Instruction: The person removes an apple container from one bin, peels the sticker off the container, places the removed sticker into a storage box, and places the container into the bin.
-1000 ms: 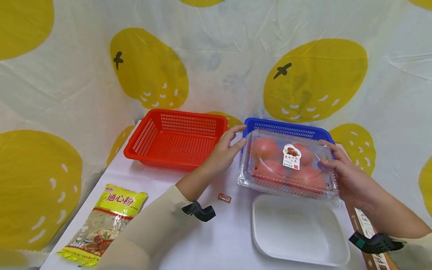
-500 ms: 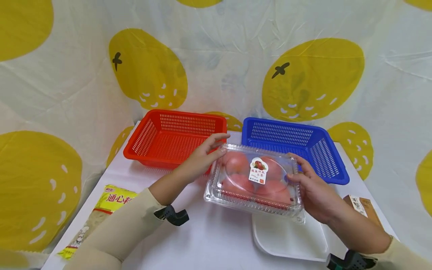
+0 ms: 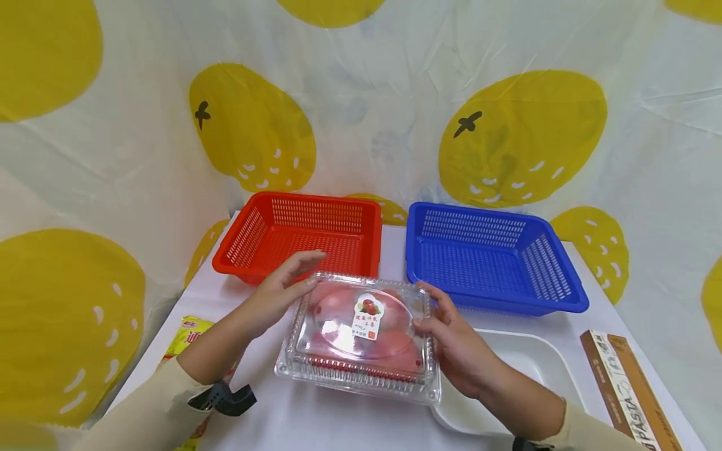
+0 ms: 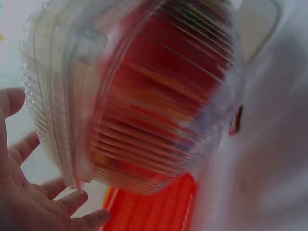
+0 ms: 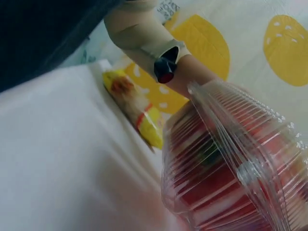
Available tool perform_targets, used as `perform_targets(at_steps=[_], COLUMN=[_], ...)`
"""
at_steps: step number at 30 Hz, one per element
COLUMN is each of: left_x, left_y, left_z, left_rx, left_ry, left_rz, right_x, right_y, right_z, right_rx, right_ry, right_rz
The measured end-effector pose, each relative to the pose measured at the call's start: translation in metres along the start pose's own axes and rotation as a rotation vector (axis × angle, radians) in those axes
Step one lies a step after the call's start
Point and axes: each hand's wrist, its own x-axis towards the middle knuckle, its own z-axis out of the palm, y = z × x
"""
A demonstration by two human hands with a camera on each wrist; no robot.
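A clear plastic fruit box [image 3: 333, 332] with red round fruits inside and a white label on its lid is held up above the table, tilted toward me. My right hand [image 3: 465, 354] grips its right edge, thumb on the lid. At the upper left corner my left hand [image 3: 265, 310] lies against the box with fairly straight fingers. In the left wrist view the left hand [image 4: 29, 192] has its fingers spread along the rim of the box [image 4: 154, 110]. The right wrist view has the box [image 5: 207, 168] but not the right hand.
A red basket [image 3: 304, 247] stands behind the box, and a blue basket [image 3: 468, 263] at back right. A white plastic tub [image 3: 519, 363] lies partly under my right arm. Right of it is a pasta box [image 3: 628, 388]. A yellow food bag [image 3: 188, 335] lies left.
Both hands have carried the fruit box from in front of the blue basket leftward and nearer me. The blue basket and pasta box are now uncovered; my left arm hides more of the yellow bag.
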Motion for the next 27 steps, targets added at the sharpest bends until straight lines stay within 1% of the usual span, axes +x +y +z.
perform_targets(at_steps=[2, 5, 8, 11, 15, 18, 21, 23, 27], left_x=[-0.011, -0.029, -0.049, -0.066, -0.081, -0.089, -0.092, -0.094, -0.097], left_y=[-0.007, -0.016, -0.025, -0.034, -0.049, -0.058, -0.066, -0.069, -0.073], left_z=[-0.007, -0.020, -0.033, -0.039, -0.039, -0.035, -0.031, -0.028, -0.024], left_rx=[0.007, 0.032, 0.049, 0.055, 0.034, 0.030, 0.015, 0.015, 0.059], left_ry=[0.001, 0.005, 0.004, 0.006, 0.027, 0.055, 0.077, 0.089, 0.116], left_rz=[-0.018, -0.026, -0.013, -0.003, -0.020, -0.057, -0.084, -0.087, -0.078], right_x=[0.003, 0.009, 0.014, 0.014, 0.013, 0.013, 0.013, 0.013, 0.013], right_y=[0.008, 0.020, 0.032, 0.047, 0.066, 0.077, 0.083, 0.085, 0.086], right_z=[0.011, 0.027, 0.044, 0.058, 0.072, 0.077, 0.077, 0.076, 0.075], right_rx=[0.014, 0.039, 0.065, 0.091, 0.125, 0.123, 0.103, 0.090, 0.079], right_ry=[0.004, 0.002, -0.009, -0.013, -0.031, -0.036, -0.026, -0.025, -0.037], right_rz=[0.013, 0.027, 0.038, 0.055, 0.083, 0.080, 0.064, 0.055, 0.060])
